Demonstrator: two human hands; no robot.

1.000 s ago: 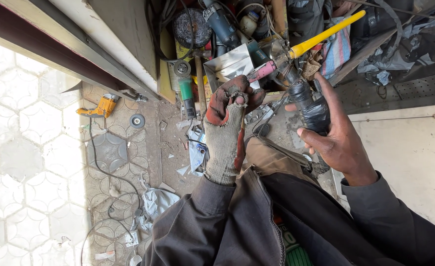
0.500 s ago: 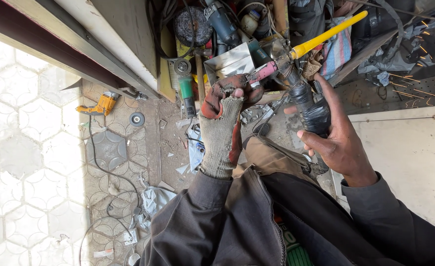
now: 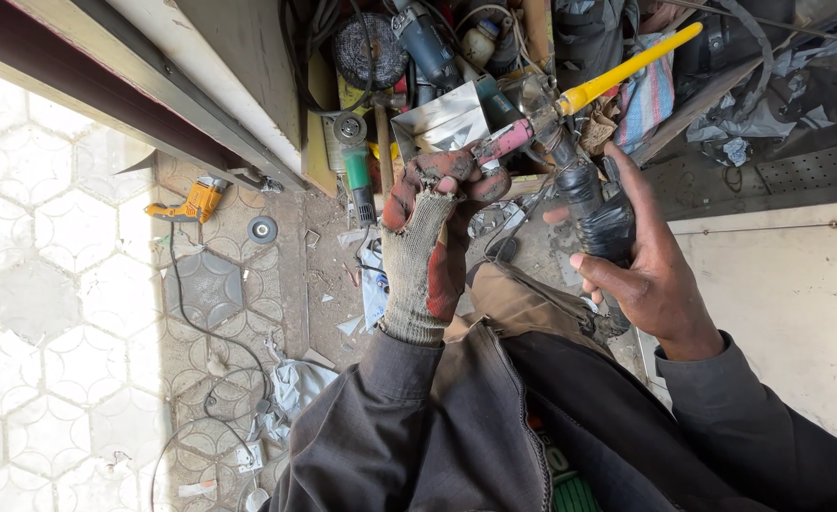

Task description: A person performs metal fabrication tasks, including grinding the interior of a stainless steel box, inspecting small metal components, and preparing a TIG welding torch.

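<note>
Little has shifted since 0.5 s ago — your gloved left hand (image 3: 433, 242) still pinches the pink-tipped end (image 3: 506, 142) just above it. Your bare right hand (image 3: 641, 256) stays wrapped around the black taped handle (image 3: 597, 210), whose long axis runs up-left toward that pinch.

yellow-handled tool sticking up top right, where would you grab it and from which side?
Grip the yellow handle around its bare upper half, coming from the upper right. It juts free there as a long slim bar, while its lower end meets the fitting that the gloved left hand pinches and the right hand steadies by the black taped grip.

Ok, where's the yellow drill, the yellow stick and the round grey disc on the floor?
Yellow drill (image 3: 191, 202), head view, its body.
Yellow stick (image 3: 632, 66), head view, mid-length.
Round grey disc (image 3: 263, 228), head view, its centre.
</note>
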